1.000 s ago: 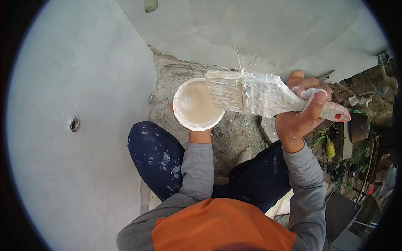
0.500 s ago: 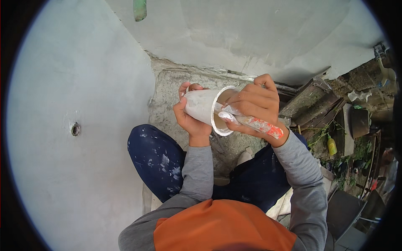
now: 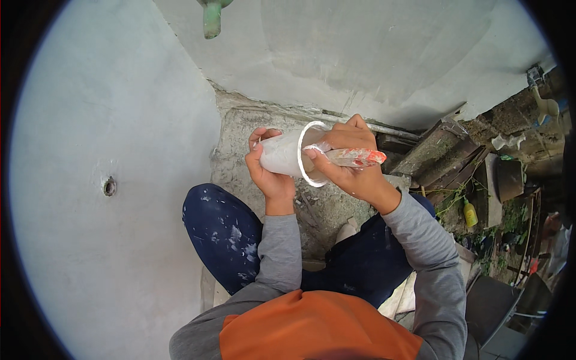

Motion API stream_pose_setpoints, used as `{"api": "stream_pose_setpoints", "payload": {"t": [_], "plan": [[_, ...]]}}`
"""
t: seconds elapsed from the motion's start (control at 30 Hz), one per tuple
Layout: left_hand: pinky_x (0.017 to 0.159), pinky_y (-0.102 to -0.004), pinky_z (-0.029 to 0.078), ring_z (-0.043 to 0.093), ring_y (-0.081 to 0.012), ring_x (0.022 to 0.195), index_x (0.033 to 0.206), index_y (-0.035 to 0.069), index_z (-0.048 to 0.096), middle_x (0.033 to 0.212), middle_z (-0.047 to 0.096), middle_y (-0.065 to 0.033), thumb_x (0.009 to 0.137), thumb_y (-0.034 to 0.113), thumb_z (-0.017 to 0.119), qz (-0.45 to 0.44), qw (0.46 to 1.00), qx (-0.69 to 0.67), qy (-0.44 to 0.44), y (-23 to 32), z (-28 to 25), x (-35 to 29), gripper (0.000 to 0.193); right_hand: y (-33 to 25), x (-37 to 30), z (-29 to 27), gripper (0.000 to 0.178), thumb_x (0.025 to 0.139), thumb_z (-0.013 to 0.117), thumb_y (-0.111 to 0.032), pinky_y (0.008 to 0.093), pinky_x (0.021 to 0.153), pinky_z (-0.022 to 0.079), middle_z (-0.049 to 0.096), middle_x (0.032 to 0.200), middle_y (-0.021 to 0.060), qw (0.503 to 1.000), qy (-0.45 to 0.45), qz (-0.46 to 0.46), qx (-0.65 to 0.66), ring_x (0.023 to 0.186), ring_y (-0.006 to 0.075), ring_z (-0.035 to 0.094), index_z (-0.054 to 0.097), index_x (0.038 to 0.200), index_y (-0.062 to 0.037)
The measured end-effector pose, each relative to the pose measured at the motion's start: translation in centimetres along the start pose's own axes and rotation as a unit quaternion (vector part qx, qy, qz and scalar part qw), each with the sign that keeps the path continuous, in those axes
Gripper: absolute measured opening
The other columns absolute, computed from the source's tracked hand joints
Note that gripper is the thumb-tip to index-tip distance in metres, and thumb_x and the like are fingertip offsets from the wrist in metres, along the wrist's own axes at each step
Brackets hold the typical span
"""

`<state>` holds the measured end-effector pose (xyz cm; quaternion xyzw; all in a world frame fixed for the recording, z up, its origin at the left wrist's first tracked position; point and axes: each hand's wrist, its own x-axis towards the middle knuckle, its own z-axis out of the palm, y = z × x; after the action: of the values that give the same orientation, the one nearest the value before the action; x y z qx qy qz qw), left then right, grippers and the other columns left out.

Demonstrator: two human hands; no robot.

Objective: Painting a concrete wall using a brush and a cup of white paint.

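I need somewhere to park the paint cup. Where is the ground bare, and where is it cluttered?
Bare rough concrete floor lies between the white walls, beyond the cup in the left hand. To the right of the right hand, stacked boards and a yellow bottle crowd the ground.

A white plastic cup (image 3: 287, 156), smeared with pale paint, lies tipped on its side with its round rim facing right, gripped around its base by the left hand (image 3: 268, 174). A paintbrush (image 3: 351, 157) with an orange, paint-spattered handle points right, its bristle end pushed inside the cup's mouth, clasped by the right hand (image 3: 351, 162).
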<state>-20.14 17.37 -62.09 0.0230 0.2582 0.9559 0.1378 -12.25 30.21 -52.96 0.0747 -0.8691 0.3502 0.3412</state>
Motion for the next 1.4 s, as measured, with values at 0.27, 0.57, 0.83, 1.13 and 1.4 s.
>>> {"api": "stream_pose_setpoints", "payload": {"t": [0.27, 0.57, 0.83, 1.13, 1.4], "plan": [[0.08, -0.0427, 0.054, 0.06, -0.0284, 0.09, 0.115, 0.007, 0.052, 0.098, 0.06, -0.0135, 0.084, 0.025, 0.051, -0.088, 0.979, -0.176, -0.058, -0.1, -0.6, 0.2, 0.036, -1.7, 0.4, -0.6, 0.02, 0.073, 0.077, -0.021, 0.0326, 0.063, 0.028, 0.056, 0.056, 0.0015, 1.0, 0.005, 0.023, 0.015, 0.049, 0.0164, 0.041, 0.066, 0.064, -0.0077], [0.08, -0.0449, 0.055, 0.06, -0.0298, 0.091, 0.116, 0.007, 0.055, 0.097, 0.061, -0.0132, 0.084, 0.025, 0.052, -0.077, 0.967, -0.231, -0.077, -0.2, -0.9, 0.1, 0.037, -2.7, 0.5, -1.5, 0.021, 0.074, 0.076, -0.016, 0.0326, 0.063, 0.028, 0.057, 0.056, 0.0019, 0.998, 0.028, 0.029, 0.042, 0.049, 0.0165, 0.042, 0.062, 0.061, -0.0068], [0.083, -0.048, 0.056, 0.06, -0.0301, 0.095, 0.117, 0.006, 0.055, 0.099, 0.061, -0.0135, 0.084, 0.026, 0.051, -0.066, 0.961, -0.253, -0.094, -0.2, -1.4, 0.3, 0.039, -2.2, -0.1, -0.9, 0.017, 0.078, 0.074, -0.01, 0.0331, 0.066, 0.032, 0.059, 0.059, 0.0014, 0.987, 0.085, 0.092, 0.097, 0.053, 0.016, 0.047, 0.062, 0.066, -0.0066], [0.092, -0.0468, 0.052, 0.061, -0.0297, 0.103, 0.114, 0.005, 0.056, 0.102, 0.062, -0.0139, 0.081, 0.026, 0.051, -0.029, 0.985, -0.171, 0.022, -0.8, -1.3, 0.4, 0.039, -1.7, 0.7, -0.9, 0.031, 0.089, 0.068, -0.012, 0.0226, 0.048, 0.032, 0.052, 0.058, -0.0041, 0.923, 0.195, 0.252, 0.218, 0.054, 0.002, 0.044, 0.058, 0.062, -0.0019], [0.097, -0.0467, 0.047, 0.057, -0.0304, 0.113, 0.111, 0.009, 0.059, 0.116, 0.062, -0.0128, 0.083, 0.031, 0.049, -0.05, 0.987, -0.132, 0.074, -0.5, 0.4, -0.1, 0.037, 0.4, 1.0, -0.7, 0.025, 0.093, 0.063, -0.028, 0.0221, 0.052, 0.033, 0.053, 0.064, -0.0051, 0.8, 0.25, 0.421, 0.347, 0.053, 0.0047, 0.041, 0.058, 0.075, -0.0112]]}}
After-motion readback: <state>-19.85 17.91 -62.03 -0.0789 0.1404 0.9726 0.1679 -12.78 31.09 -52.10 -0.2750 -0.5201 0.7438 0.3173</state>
